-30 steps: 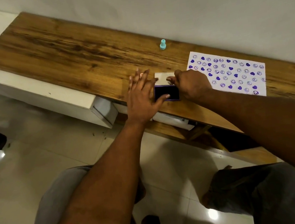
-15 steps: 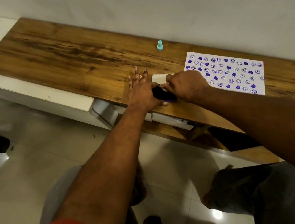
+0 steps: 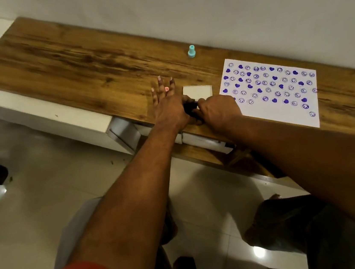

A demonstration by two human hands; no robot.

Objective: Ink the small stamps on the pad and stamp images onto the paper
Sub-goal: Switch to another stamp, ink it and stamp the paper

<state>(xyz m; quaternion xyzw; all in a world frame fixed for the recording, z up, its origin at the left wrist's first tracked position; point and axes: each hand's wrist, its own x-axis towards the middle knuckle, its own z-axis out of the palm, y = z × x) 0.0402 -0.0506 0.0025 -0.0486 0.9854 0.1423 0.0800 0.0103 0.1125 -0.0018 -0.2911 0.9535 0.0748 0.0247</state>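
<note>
With the left hand [image 3: 170,110] flat, steadying the ink pad [image 3: 189,108], the right hand [image 3: 218,112] pinches something unseen there; press evenly.

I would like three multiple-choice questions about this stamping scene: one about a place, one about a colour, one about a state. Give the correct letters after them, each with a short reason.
1. Where does the teal stamp stand?
A. On the paper
B. On the wooden top, near the wall, apart from the paper
C. On the floor

2. What colour are the stamped images on the paper?
A. Purple
B. Green
C. Red

3. What state is the ink pad in?
A. Lying alone, untouched
B. Lying on the paper
C. Between both hands, mostly covered

Answers:
1 B: it stands upright on bare wood, behind and left of the sheet.
2 A: the hearts and smiley faces are all purple.
3 C: the left hand and right hand meet over it, with only a dark strip showing.
</note>
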